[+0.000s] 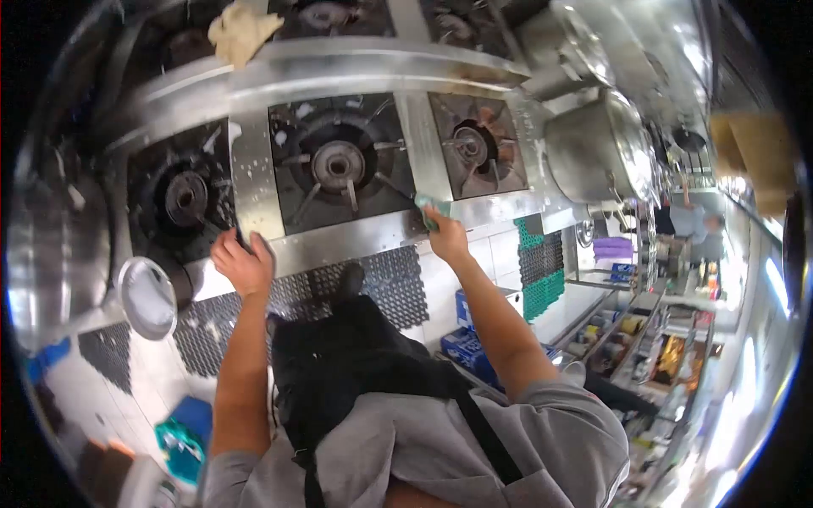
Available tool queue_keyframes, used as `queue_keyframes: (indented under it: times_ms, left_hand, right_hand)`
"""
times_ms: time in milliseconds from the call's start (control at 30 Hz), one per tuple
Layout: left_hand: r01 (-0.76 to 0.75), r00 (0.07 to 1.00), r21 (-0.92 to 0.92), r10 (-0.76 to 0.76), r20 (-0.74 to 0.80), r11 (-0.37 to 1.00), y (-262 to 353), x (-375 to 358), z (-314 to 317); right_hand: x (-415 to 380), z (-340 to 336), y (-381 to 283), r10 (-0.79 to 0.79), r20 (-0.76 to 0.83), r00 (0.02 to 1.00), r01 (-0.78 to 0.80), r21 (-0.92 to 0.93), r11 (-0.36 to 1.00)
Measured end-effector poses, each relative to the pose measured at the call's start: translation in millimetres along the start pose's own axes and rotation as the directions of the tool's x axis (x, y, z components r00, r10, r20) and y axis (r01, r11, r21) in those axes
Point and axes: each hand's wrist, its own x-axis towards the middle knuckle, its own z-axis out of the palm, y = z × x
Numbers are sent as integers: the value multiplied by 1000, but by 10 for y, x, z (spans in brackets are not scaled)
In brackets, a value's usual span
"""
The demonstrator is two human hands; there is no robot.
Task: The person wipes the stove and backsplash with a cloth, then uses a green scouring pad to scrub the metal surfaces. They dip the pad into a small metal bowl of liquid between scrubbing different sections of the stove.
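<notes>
My right hand (pixel 449 239) is closed around a green scouring pad (pixel 429 206) and presses it to the front rim of the steel stove (pixel 339 243). My left hand (pixel 244 264) rests at the same front edge, further left, its fingers apart near a dark burner well. Three burners stand in the front row: a left burner (pixel 186 197), a middle burner (pixel 339 165) and a right burner (pixel 472 146). White specks, perhaps foam, dot the metal strip (pixel 258 182) between the left and middle burners.
A beige cloth (pixel 243 34) lies on the raised ledge behind. Large steel pots stand at the right (pixel 593 148) and left (pixel 59 245). A round container (pixel 146 298) with whitish contents is by my left arm. Black mats (pixel 385 288) cover the tiles; another person (pixel 690 222) stands far right.
</notes>
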Motion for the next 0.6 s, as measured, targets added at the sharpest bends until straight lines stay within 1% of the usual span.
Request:
queue_keyframes:
  times_ms: [33,67,100,133,167,200,233,267,300,333,367,400,433,467,500,533,567,600]
  left_hand:
    - [-18,1000,-18,18,5,1000,-7,6,-31]
    - [-33,999,-33,34,8,999,-41,0,-65]
    - [-55,999,-106,54,-4,993,-63,-8,-114]
    - [-83,997,-180,82,-12,980,-113,-22,-165]
    - [-94,987,-361,135,90,928,-241,-70,-209]
    - [-83,959,-525,210,188,847,-389,-114,-307]
    - [99,903,-637,199,380,765,-459,-164,-549]
    - [298,797,-679,216,564,671,-539,-235,-840]
    - [226,775,-742,346,530,631,-699,-266,-1137]
    - [164,736,-798,466,491,580,-925,-311,-1393]
    - [256,691,-760,437,576,598,-1225,-406,-1569]
    - [348,638,-710,400,658,613,-1547,-510,-1732]
    - [399,617,-676,364,698,620,-1885,-572,-1898]
    - [452,593,-637,324,737,624,-2211,-622,-2065]
    - [489,626,-635,265,733,598,-2513,-687,-2240]
    - [525,657,-633,202,726,568,-2801,-739,-2399]
    - [524,659,-633,199,725,570,-3107,-806,-2517]
    - [543,702,-613,91,706,574,-3428,-909,-2613]
  right_hand:
    - [-100,-57,-62,2,-55,998,-1,14,1000]
    - [-160,-50,-88,197,-9,980,-180,373,910]
    - [-218,-30,-184,341,109,934,-321,677,662]
    - [-286,-59,-459,348,67,935,-290,708,644]
    - [-366,-149,-892,341,170,925,-256,940,226]
    - [-442,-226,-1335,269,252,930,-187,951,-245]
    - [-510,-248,-1759,213,235,948,-191,959,-207]
    - [-542,-184,-2166,159,222,962,-195,966,-169]
    - [-480,100,-2471,79,49,996,-63,981,185]
    - [-680,-172,-3033,-32,122,992,-85,832,548]
    - [-706,-136,-3505,-144,117,983,36,642,766]
    - [-629,222,-3824,-418,-130,899,421,518,744]
    - [-832,31,-4288,-498,18,867,393,591,705]
    - [-820,241,-4587,-645,-76,761,585,512,630]
    - [-862,348,-4892,-718,-74,692,672,429,603]
    - [-828,523,-5122,-826,-152,543,822,296,486]
    - [-773,671,-5331,-844,-46,535,835,184,519]
    - [-774,816,-5517,-853,69,517,850,74,521]
